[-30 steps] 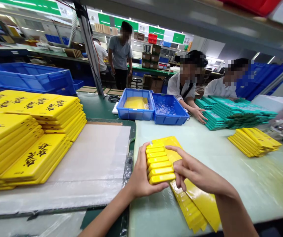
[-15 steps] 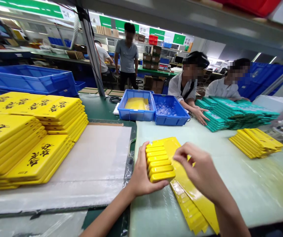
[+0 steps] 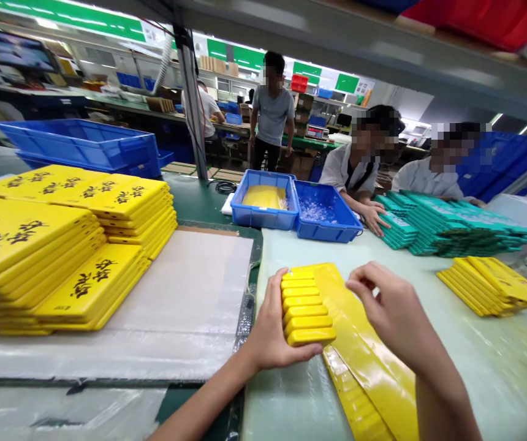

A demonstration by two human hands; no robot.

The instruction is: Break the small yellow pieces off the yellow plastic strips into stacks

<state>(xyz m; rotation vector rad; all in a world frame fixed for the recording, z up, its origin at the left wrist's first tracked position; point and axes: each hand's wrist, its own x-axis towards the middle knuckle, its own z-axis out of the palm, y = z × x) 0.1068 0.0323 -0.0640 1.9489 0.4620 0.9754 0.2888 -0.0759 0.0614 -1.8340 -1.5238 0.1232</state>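
Observation:
My left hand (image 3: 275,334) grips a stack of yellow plastic cases (image 3: 308,306), thumb along the bottom one and fingers round the far side. Their rounded ends face me. Just right of the stack my right hand (image 3: 390,306) hangs over the work surface, thumb and index finger pinched together; whether anything small is between them I cannot make out. Long, glossy yellow sheets (image 3: 369,361) lie overlapped beneath and between my hands, running toward my body.
Stacked yellow cases with black lettering (image 3: 98,275) stand on the left. Two blue bins (image 3: 263,215) sit ahead, one with yellow pieces, one with clear bits. Teal stacks (image 3: 447,223) lie by two seated co-workers, and a smaller yellow stack (image 3: 488,285) at right. A metal post (image 3: 192,110) rises behind.
The view has shifted, so the scene sits slightly right and lower. My right hand has drawn a little away from the held stack. My left hand keeps its grip on the cases.

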